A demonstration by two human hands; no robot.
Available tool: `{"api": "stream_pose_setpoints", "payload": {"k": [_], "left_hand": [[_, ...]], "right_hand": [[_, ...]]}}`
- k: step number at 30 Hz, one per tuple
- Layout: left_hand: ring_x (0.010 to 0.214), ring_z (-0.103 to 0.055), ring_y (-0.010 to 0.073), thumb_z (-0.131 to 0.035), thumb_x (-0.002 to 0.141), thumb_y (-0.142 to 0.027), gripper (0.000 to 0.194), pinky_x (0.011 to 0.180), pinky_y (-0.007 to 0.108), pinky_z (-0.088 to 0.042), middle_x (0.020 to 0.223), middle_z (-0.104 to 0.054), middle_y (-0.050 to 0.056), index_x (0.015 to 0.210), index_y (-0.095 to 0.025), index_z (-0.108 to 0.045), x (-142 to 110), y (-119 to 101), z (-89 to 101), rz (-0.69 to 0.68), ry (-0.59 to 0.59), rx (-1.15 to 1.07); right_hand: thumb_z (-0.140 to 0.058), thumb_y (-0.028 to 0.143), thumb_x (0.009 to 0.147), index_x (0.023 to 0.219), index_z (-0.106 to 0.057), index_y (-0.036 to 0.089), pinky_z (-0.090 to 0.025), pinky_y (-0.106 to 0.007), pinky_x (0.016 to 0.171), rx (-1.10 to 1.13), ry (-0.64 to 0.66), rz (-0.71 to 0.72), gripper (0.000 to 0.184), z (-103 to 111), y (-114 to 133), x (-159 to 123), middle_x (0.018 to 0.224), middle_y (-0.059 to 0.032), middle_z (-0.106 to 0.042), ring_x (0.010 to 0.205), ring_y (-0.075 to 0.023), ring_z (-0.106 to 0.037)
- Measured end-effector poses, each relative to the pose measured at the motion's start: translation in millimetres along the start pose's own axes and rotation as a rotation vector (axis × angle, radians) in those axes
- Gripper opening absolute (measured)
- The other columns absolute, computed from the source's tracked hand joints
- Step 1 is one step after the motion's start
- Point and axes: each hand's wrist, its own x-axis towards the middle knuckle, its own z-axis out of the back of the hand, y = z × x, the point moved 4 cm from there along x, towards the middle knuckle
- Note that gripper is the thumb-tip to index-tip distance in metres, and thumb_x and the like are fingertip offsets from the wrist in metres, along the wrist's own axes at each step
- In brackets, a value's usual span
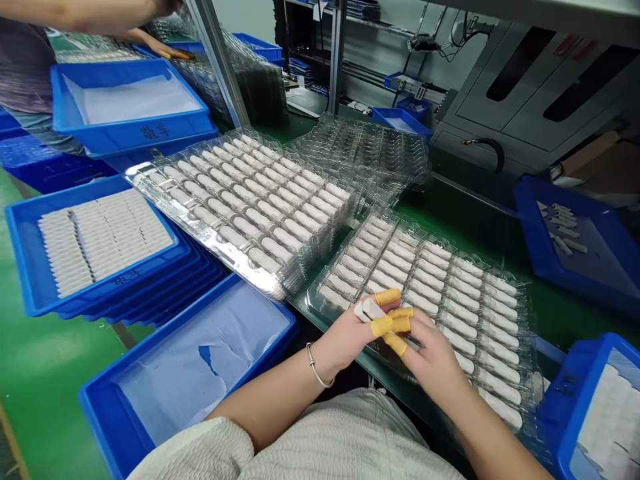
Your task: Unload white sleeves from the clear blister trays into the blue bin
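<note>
Small white oblong pieces (pixel 369 309) are held between my two hands, above the near edge of a clear plastic blister tray (pixel 320 303). My left hand (pixel 353 333) is closed around them, its thumb and a finger wearing yellow finger cots. Against the pieces press the fingertips of my right hand (pixel 427 340), also in yellow cots and closed, meeting the left fingers. How many pieces are held is partly hidden. White oblong parts (pixel 463 310) lie in rows in the tray beneath my hands.
Left of it rises a stack of filled clear trays (pixel 295 277). Further left are a blue bin of white parts (pixel 105 243) and a paper-lined blue bin (pixel 187 363). Empty clear trays (pixel 370 150) lie behind. Another person's arm (pixel 90 13) reaches in, top left.
</note>
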Motion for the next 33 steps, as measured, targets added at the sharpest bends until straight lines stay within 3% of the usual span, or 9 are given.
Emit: {"api": "stream_pose_setpoints", "payload": {"k": [5,8,11,13,16,20,23,27,33], "left_hand": [[0.082,-0.058,0.0142,-0.087,0.064,-0.032,0.047,0.077,0.026,-0.044,0.092,-0.066,0.002,0.106,-0.020,-0.069,-1.9,0.8,-5.8,-0.040,-0.008,0.115],[0.080,-0.056,0.0134,-0.087,0.065,-0.033,0.043,0.075,0.025,-0.043,0.089,-0.065,0.001,0.102,-0.019,-0.070,-3.0,1.9,-8.9,-0.046,0.009,0.165],[0.083,-0.057,0.0146,-0.087,0.064,-0.035,0.045,0.076,0.026,-0.044,0.091,-0.066,0.003,0.102,-0.018,-0.071,-4.6,2.2,-12.8,-0.042,0.003,0.210],[0.082,-0.057,0.0147,-0.088,0.062,-0.036,0.047,0.075,0.026,-0.044,0.091,-0.066,0.003,0.102,-0.018,-0.071,-5.2,2.6,-15.3,-0.035,-0.003,0.229],[0.077,-0.056,0.0135,-0.089,0.060,-0.037,0.049,0.072,0.025,-0.044,0.086,-0.065,0.001,0.102,-0.018,-0.071,-4.3,4.6,-17.8,-0.028,-0.005,0.226],[0.069,-0.055,0.0118,-0.088,0.060,-0.038,0.040,0.067,0.024,-0.042,0.077,-0.064,0.000,0.087,-0.016,-0.069,-1.0,8.5,-19.1,-0.023,-0.007,0.169],[0.064,-0.054,0.0105,-0.087,0.061,-0.040,0.037,0.064,0.024,-0.042,0.069,-0.063,0.000,0.076,-0.014,-0.066,0.3,9.4,-21.2,-0.016,0.010,0.147],[0.059,-0.053,0.0097,-0.085,0.063,-0.044,0.038,0.061,0.024,-0.040,0.063,-0.061,0.000,0.069,-0.013,-0.064,-0.1,9.7,-22.4,0.025,-0.001,0.152],[0.058,-0.051,0.0089,-0.087,0.062,-0.041,0.036,0.059,0.023,-0.039,0.061,-0.060,-0.001,0.069,-0.014,-0.065,0.5,9.5,-16.7,-0.011,-0.055,0.168]], "right_hand": [[-0.060,0.019,0.091,0.094,-0.064,0.021,-0.051,-0.037,0.079,-0.340,-0.226,0.154,0.005,23.1,1.3,-20.6,0.099,-0.0083,-0.057,0.095,-0.0235,-0.058],[-0.059,0.014,0.090,0.087,-0.063,0.020,-0.051,-0.038,0.076,-0.477,-0.262,0.224,0.008,26.4,4.1,-32.1,0.095,-0.0090,-0.056,0.091,-0.0239,-0.056],[-0.059,0.014,0.090,0.084,-0.064,0.021,-0.050,-0.038,0.077,-0.470,-0.285,0.215,0.010,27.3,4.3,-38.2,0.094,-0.0086,-0.057,0.089,-0.0233,-0.056],[-0.061,0.018,0.090,0.087,-0.067,0.022,-0.050,-0.037,0.077,-0.353,-0.279,0.150,0.007,28.7,1.8,-38.4,0.095,-0.0079,-0.059,0.090,-0.0228,-0.057],[-0.066,0.029,0.088,0.085,-0.069,0.023,-0.050,-0.033,0.071,0.017,-0.199,-0.075,0.007,28.6,-7.7,-35.4,0.091,-0.0054,-0.062,0.084,-0.0201,-0.060],[-0.074,0.046,0.080,0.074,-0.066,0.020,-0.047,-0.026,0.061,0.624,-0.124,-0.427,0.028,21.3,-21.4,-36.3,0.074,-0.0027,-0.064,0.069,-0.0161,-0.059],[-0.076,0.052,0.077,0.075,-0.065,0.018,-0.044,-0.022,0.056,0.921,-0.102,-0.595,0.035,13.2,-26.9,-40.3,0.070,-0.0022,-0.065,0.063,-0.0131,-0.058],[-0.075,0.053,0.078,0.078,-0.066,0.017,-0.039,-0.019,0.052,1.032,-0.066,-0.676,0.037,4.3,-29.6,-44.1,0.063,-0.0010,-0.063,0.055,-0.0097,-0.053],[-0.070,0.056,0.081,0.080,-0.066,0.018,-0.042,-0.024,0.054,0.856,-0.114,-0.606,0.038,8.8,-32.4,-41.6,0.068,-0.0021,-0.064,0.060,-0.0138,-0.054]]}}
